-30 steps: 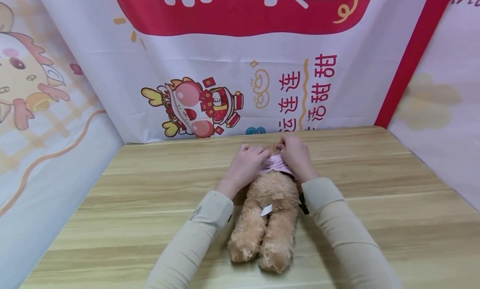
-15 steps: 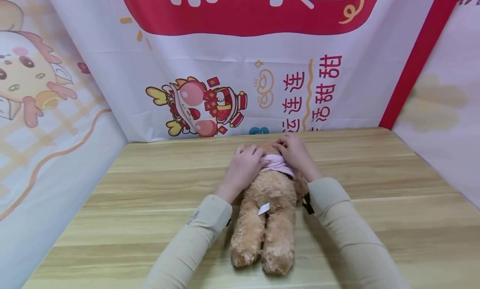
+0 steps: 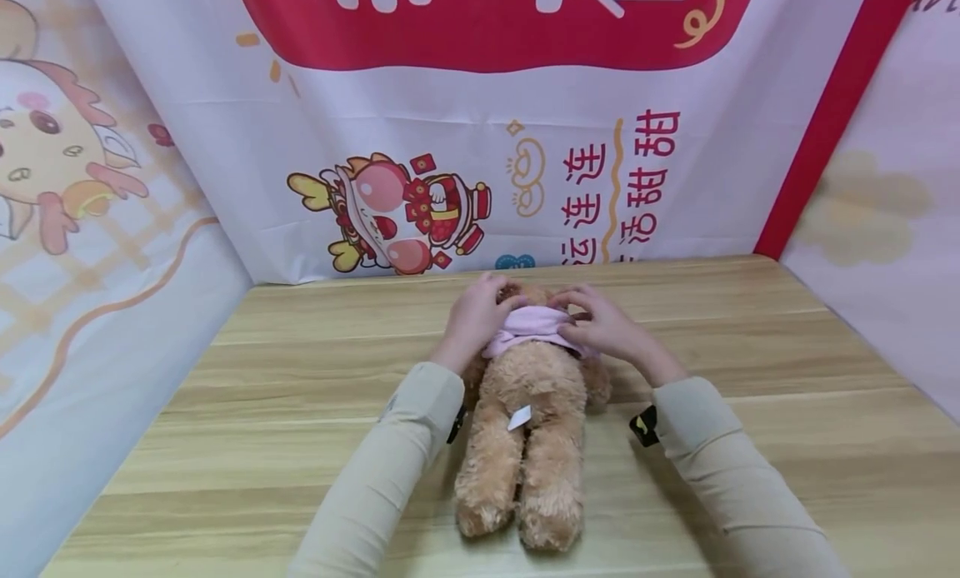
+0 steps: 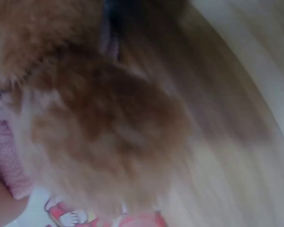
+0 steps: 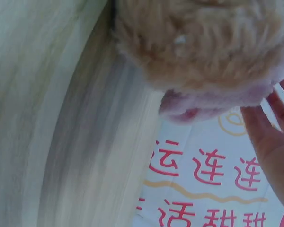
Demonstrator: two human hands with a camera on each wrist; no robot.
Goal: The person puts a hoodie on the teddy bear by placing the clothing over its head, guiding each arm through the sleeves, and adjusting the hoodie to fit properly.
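Observation:
A light-brown plush bear (image 3: 532, 386) lies on the table with its legs toward me. A bunched pink garment (image 3: 532, 324) wraps its upper body. My left hand (image 3: 474, 316) is at the garment's upper left, thumb by its top edge; its other fingertips are partly hidden. My right hand (image 3: 609, 324) touches the garment's right side, thumb and forefinger spread apart. In the right wrist view, fairly straight fingers (image 5: 256, 124) of that hand reach the pink cloth (image 5: 213, 104). Blurred brown fur (image 4: 99, 127) fills much of the left wrist view.
The wooden table (image 3: 315, 428) ends against a white printed cloth backdrop (image 3: 247, 170) with red lettering. Printed cloth panels also stand at the left and right. A white tag (image 3: 519, 417) sticks out between the bear's legs.
Both hands have moved apart, the right one outward to the right, the left one slightly up and left. More of the pink garment now shows, spread wider across the bear.

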